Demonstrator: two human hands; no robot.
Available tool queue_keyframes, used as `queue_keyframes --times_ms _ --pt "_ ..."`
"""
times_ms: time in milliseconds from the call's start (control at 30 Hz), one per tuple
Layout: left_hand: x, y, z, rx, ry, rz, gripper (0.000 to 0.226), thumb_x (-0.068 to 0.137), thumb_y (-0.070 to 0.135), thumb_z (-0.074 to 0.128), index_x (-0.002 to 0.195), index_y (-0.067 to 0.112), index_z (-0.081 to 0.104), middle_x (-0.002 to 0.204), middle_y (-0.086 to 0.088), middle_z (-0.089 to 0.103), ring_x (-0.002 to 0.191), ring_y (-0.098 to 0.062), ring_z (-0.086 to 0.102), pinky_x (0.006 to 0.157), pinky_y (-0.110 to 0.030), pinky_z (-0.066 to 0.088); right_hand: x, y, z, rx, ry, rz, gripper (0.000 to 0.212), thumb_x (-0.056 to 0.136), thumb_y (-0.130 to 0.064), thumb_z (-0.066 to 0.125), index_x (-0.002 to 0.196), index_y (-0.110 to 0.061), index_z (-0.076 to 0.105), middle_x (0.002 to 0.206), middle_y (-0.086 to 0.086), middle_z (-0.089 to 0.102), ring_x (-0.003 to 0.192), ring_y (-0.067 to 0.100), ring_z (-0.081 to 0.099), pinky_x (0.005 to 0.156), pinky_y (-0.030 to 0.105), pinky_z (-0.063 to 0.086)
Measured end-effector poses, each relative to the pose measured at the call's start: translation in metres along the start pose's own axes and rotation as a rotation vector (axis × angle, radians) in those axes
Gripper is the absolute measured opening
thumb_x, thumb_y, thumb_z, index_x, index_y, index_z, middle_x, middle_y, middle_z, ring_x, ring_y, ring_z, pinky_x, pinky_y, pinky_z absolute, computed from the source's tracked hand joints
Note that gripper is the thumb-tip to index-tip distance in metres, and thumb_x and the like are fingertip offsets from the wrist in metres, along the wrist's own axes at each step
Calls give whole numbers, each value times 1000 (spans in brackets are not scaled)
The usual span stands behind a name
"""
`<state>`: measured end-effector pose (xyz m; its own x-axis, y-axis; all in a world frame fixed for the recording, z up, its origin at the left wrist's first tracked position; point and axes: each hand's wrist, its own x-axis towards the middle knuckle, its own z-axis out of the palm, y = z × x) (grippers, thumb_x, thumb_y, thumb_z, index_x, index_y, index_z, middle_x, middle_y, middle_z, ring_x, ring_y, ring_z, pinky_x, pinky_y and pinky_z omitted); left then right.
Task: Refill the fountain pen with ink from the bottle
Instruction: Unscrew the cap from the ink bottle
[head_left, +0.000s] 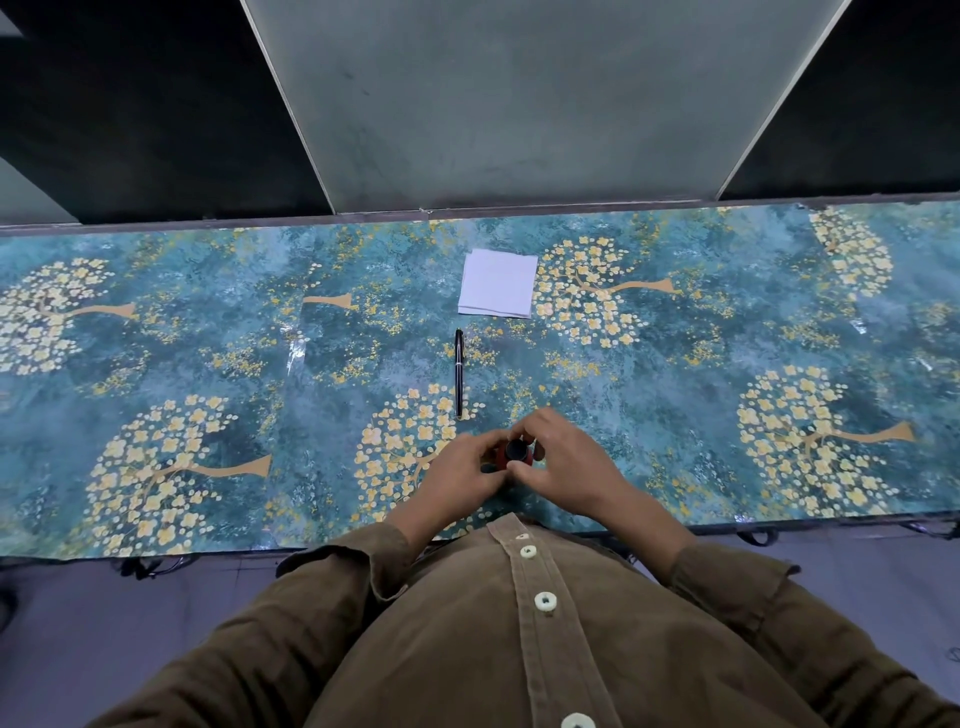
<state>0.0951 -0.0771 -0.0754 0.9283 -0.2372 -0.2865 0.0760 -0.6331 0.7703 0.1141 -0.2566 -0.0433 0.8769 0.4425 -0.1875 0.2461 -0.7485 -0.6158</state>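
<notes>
Ink bottle (511, 457) gripped between left hand (457, 475) and right hand (563, 467), fingers curled

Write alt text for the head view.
Both hands, left hand and right hand, hold a small red ink bottle at the table's near edge. Beyond it lie a capped black fountain pen and folded white paper on a floral teal table cover.

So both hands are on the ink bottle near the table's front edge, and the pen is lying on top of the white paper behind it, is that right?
Not quite. The fountain pen lies on the patterned table cover, between the ink bottle and the white paper, not on the paper. The head view shows this. The left hand and right hand are both on the bottle near the front edge.
</notes>
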Motion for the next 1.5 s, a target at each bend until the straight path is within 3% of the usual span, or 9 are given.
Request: queue_keyframes --times_ms 233,400,667,800,867,967,1067,1333,1500 --pt "1 -3 3 55 10 -7 54 73 46 61 126 43 60 107 1 71 97 -15 65 86 -34 54 -1 -2 -5 9 -61 -37 47 84 -32 63 128 -23 49 119 -2 52 93 20 59 75 41 55" --pt "-1 4 0 52 -10 28 48 79 29 60 126 35 63 107 6 76 89 -7 66 78 -25 52 0 -1 -6 -74 -9 0 38 86 -49 67 109 -22 51 106 -5 52 82 19 57 67 36 50" --pt "-1 3 5 67 -18 18 37 76 39 57 113 41 63 95 12 74 87 -12 66 76 -41 56 2 2 -10 44 -19 -106 30 82 -27 66 110 -19 65 101 -5 53 85 16 57 75 38 52" --pt "-1 5 6 60 -12 26 36 77 33 60 113 36 64 91 11 74 81 -5 67 72 -30 55 2 5 -11 127 -22 -134 25 83 -22 64 108 -19 64 99 -3 60 86 15 59 78 32 52" --pt "-1 5 8 58 -3 14 35 79 33 65 114 34 64 88 11 72 78 -3 65 67 -23 49 1 6 -13 213 8 -96 23 83 -17 65 106 -18 63 98 -3 62 86 15 60 76 25 49" --pt "-3 3 10 84 23 -15 54 76 46 71 128 37 58 105 6 72 98 -13 64 84 -34 53 5 15 -14 301 120 32 31 83 -13 65 114 -18 62 100 -4 60 82 13 58 70 15 40" --pt "-4 4 14 132 38 -60 72 71 50 78 136 32 54 119 1 65 113 -16 54 95 -36 48 6 34 -16 317 117 179 34 91 -18 61 125 -19 62 108 -2 56 87 14 57 77 22 41" --pt "11 18 22 157 167 -93 55 67 58 74 114 32 63 102 6 73 92 -16 67 77 -38 56 -7 74 -25 325 70 322 17 87 -26 71 102 -18 68 95 0 68 82 18 62 75 32 48" --pt "34 41 28 98 203 -91 44 71 42 83 108 25 67 99 3 73 88 -16 65 78 -33 55 -7 90 -39 315 67 326 17 81 -20 76 93 -20 65 85 -7 67 69 5 59 59 16 41"
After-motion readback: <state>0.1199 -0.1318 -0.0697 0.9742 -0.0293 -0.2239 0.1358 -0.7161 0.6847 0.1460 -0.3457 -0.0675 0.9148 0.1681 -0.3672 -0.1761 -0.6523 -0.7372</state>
